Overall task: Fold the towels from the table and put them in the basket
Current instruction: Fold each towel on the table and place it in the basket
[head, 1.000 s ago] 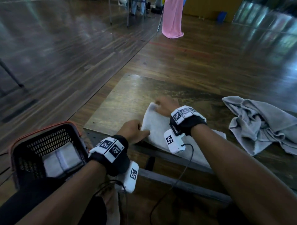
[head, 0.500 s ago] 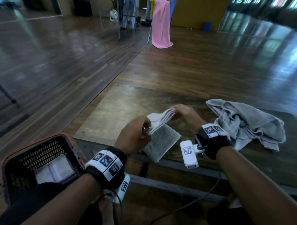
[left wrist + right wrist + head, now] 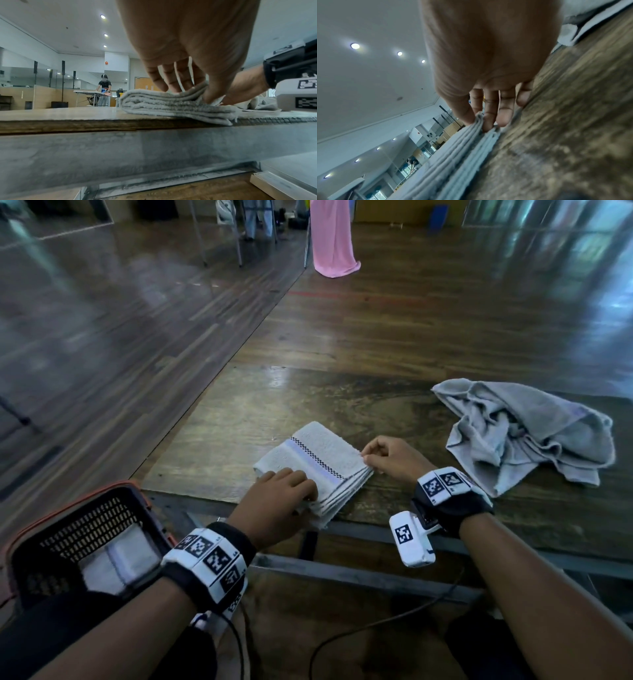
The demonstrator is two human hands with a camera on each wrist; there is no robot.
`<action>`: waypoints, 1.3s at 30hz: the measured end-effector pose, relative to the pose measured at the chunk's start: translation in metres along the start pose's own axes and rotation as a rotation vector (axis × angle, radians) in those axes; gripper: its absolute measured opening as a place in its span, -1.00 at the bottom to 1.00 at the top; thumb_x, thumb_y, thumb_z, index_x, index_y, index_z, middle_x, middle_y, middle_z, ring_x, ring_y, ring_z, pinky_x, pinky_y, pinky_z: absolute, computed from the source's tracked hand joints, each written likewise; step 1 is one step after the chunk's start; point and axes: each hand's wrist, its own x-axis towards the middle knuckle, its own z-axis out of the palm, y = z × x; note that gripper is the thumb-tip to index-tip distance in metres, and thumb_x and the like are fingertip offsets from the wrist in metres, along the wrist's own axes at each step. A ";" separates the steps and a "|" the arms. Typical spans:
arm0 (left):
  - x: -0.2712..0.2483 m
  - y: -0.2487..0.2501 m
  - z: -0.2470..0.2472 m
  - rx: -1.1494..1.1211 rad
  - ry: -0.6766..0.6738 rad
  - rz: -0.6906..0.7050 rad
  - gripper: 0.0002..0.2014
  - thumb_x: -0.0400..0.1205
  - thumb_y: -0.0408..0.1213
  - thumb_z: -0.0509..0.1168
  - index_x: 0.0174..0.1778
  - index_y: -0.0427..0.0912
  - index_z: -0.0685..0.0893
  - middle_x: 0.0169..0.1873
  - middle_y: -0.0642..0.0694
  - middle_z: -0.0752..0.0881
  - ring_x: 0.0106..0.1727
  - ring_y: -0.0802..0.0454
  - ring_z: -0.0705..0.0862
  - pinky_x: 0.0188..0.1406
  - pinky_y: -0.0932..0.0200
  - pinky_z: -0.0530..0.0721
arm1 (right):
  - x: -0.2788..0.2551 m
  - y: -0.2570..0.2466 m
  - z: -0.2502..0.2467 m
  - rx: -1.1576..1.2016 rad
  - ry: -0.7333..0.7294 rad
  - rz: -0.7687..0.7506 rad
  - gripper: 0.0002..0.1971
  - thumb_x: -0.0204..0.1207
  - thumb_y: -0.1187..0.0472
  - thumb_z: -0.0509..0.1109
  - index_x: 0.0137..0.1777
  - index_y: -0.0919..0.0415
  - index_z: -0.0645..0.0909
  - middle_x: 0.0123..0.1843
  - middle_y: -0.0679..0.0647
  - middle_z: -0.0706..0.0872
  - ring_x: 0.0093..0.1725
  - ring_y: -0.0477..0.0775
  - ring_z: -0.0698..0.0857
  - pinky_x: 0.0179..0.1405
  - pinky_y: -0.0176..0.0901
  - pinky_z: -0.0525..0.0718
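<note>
Head view: left hand (image 3: 277,501) lies on the near left corner of the folded towel (image 3: 317,462), fingers curled down over its edge, thumb hidden. Right hand (image 3: 394,460) pinches the towel's right corner between thumb and forefinger, the other fingers curled in. The towel lies flat on the table (image 3: 239,412) at its near edge, between the 2 hands, a checked stripe across its top. A crumpled grey towel (image 3: 534,433) lies well apart to the right on the same table. The basket (image 3: 85,518) stands below the table's left end, beside the left forearm, with 1 folded white towel (image 3: 120,559) inside.

Left wrist view: left hand (image 3: 188,44) grips the stack, 4 fingers (image 3: 171,81) on top, thumb pressed into the layered side. Folded towel (image 3: 171,106) sits on the table's edge (image 3: 68,121), 1 corner hanging just over it. Right hand's wrist shows behind.

Right wrist view: right hand (image 3: 488,47) holds the upper layers of the towel (image 3: 453,155), thumb on one side, fingertips (image 3: 488,121) between the layers. Picture is blurred; table surface (image 3: 565,135) lies just beside the fingers.
</note>
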 end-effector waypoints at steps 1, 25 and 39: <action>0.000 0.003 -0.001 0.017 0.014 0.017 -0.78 0.39 -0.24 0.46 -0.10 -0.09 0.62 -0.11 -0.05 0.67 -0.11 -0.08 0.62 -0.17 0.09 0.50 | 0.000 -0.001 -0.001 -0.003 0.003 -0.008 -0.99 0.52 0.21 0.36 -0.11 0.09 0.60 -0.16 0.07 0.70 -0.23 -0.03 0.63 -0.14 -0.13 0.58; 0.035 -0.047 -0.017 0.014 -0.212 -0.227 -0.60 0.67 -0.14 0.11 0.46 0.09 0.41 0.56 0.08 0.35 0.55 0.05 0.32 0.46 -0.06 0.23 | -0.064 -0.054 0.035 -0.453 0.088 -0.269 -0.83 0.50 0.17 0.21 -0.03 -0.02 0.62 -0.03 -0.11 0.65 0.02 -0.04 0.59 0.20 0.05 0.45; 0.058 -0.033 -0.022 0.138 -0.408 -0.079 -0.66 0.66 -0.13 0.00 0.18 0.10 0.66 -0.02 -0.02 0.47 0.18 -0.03 0.45 0.09 0.01 0.33 | -0.080 0.006 0.014 -0.694 0.140 -0.305 -0.58 0.66 -0.15 -0.08 0.22 -0.17 0.60 0.19 -0.27 0.69 0.34 -0.17 0.52 0.30 -0.07 0.04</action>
